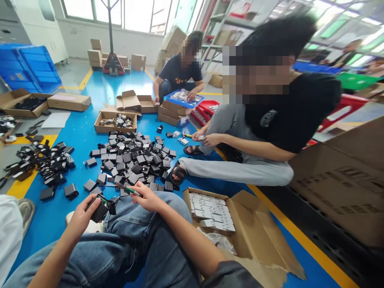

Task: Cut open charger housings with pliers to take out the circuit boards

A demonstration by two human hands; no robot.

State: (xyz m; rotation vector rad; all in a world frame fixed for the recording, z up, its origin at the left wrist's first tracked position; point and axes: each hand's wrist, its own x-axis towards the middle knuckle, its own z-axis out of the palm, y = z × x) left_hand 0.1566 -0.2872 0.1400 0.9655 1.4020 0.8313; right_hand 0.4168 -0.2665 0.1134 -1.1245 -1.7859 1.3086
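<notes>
Crates (30, 68) of blue plastic stand on the floor (85, 98), well behind and left of the central pile (135, 162) of black units, which we take as the landmark for all positions. Nearer to us, an open carton (30, 115) of dark parts lies left of and behind the central pile. A smaller pile (45, 160) of similar units lies just left of it.

In front of the central pile, at its left, our left hand (81, 214) pinches a black unit (98, 213) between thumb and fingers; a green part shows along the unit's upper edge. An open box (105, 129) of mixed metallic parts sits directly behind the central pile. At the near edge of the pile, our right hand (147, 196) grips a green-handled tool (132, 191) between thumb and fingers; we see its tip directed left, apart from the black unit.

Behind and right of the central pile, a co-worker (180, 72) reaches into a blue tray (183, 105). Just right of the pile, a second co-worker (270, 116) holds a small white piece (201, 137). In front and right of the pile, an open carton of white parts (252, 226) lies beside our leg.
</notes>
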